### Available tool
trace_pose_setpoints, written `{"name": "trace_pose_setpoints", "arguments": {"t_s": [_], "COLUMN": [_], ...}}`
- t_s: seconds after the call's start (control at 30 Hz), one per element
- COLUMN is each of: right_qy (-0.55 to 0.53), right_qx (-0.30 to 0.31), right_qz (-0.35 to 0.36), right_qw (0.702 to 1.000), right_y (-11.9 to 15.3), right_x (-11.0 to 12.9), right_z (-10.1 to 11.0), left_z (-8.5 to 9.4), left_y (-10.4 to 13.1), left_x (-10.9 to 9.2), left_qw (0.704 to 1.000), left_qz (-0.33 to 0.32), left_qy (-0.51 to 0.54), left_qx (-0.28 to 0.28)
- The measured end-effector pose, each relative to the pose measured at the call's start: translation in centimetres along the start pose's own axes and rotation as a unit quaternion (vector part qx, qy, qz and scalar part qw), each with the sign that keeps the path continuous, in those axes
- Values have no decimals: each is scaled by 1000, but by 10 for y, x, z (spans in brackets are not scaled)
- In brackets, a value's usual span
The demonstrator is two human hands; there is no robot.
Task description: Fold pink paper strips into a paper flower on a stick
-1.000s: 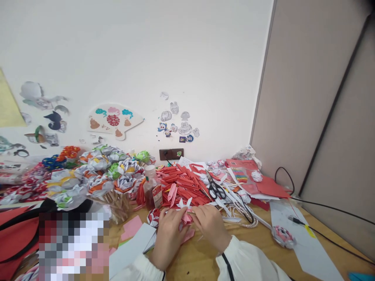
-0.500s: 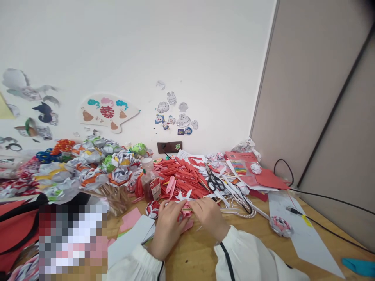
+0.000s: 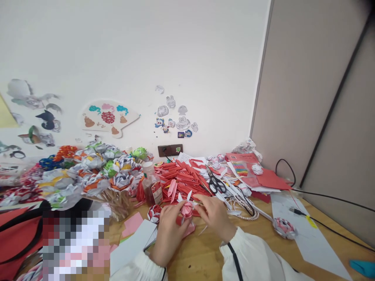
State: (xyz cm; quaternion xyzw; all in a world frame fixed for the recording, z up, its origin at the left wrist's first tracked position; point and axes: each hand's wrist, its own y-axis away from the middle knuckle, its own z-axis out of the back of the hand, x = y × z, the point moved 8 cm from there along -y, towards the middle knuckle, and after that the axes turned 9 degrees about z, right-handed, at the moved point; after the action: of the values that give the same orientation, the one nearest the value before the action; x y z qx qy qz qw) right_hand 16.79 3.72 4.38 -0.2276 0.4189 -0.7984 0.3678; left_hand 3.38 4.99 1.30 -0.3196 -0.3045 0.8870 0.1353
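A pink and white folded paper flower (image 3: 186,210) is between my hands, just above the table, with pointed white petals sticking up. My left hand (image 3: 170,224) has its fingers and thumb closed around the flower's left side. At the flower's right edge, my right hand (image 3: 216,217) has its fingers bent in toward the petals, and its fingertips partly hide what they pinch. Just behind lies a heap of folded red paper strips (image 3: 183,175). Beside my left hand sits a red and white paper flower (image 3: 154,213).
Black-handled scissors (image 3: 216,184) and a pearl string (image 3: 249,216) lie to the right. A jar (image 3: 149,183) stands behind my left hand. Many paper flowers on sticks (image 3: 96,168) crowd the left. White paper (image 3: 133,244) lies by my left forearm. A cable (image 3: 328,230) crosses the right side.
My hands have drawn apart slightly, the right one moving to the right, so the pink flower shows more fully. The whole view has shifted a little.
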Motion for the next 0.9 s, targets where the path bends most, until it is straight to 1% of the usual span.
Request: {"name": "trace_pose_setpoints", "arguments": {"t_s": [0.1, 0.2, 0.27, 0.33, 0.43, 0.53, 0.6, 0.67, 0.77, 0.83, 0.9], "right_qy": [-33, -24, -6, -11, -36, -64, -88, -103, -107, -106, -112], "right_qx": [-24, -31, -34, -31, -21, -21, -21, -28, -61, -81, -94], "right_qz": [-48, -69, -59, -43, -35, -66, -102, -129, -142, -148, -170], "right_qw": [998, 997, 998, 999, 998, 996, 991, 986, 982, 980, 975], "right_y": [-1, -1, -2, -2, -1, 0, 2, 4, 6, 8, 11], "right_x": [-1, -2, -2, -2, -2, -4, -6, -8, -8, -9, -12], "right_z": [8, 7, 5, 2, -3, -5, -8, -10, -10, -10, -11], "left_z": [-3, -8, -11, -12, -11, -11, -14, -17, -24, -29, -34], "left_y": [-3, -4, -5, -6, -6, -6, -5, -5, -4, -2, 1], "left_x": [16, 25, 26, 26, 25, 23, 23, 25, 30, 32, 33], "left_qw": [992, 969, 951, 938, 940, 942, 932, 914, 882, 847, 802], "left_qz": [94, 155, 172, 176, 179, 182, 192, 209, 237, 264, 296], "left_qy": [84, 193, 255, 293, 287, 276, 303, 341, 402, 453, 509], "left_qx": [4, 28, 42, 52, 50, 51, 59, 63, 73, 90, 106]}}
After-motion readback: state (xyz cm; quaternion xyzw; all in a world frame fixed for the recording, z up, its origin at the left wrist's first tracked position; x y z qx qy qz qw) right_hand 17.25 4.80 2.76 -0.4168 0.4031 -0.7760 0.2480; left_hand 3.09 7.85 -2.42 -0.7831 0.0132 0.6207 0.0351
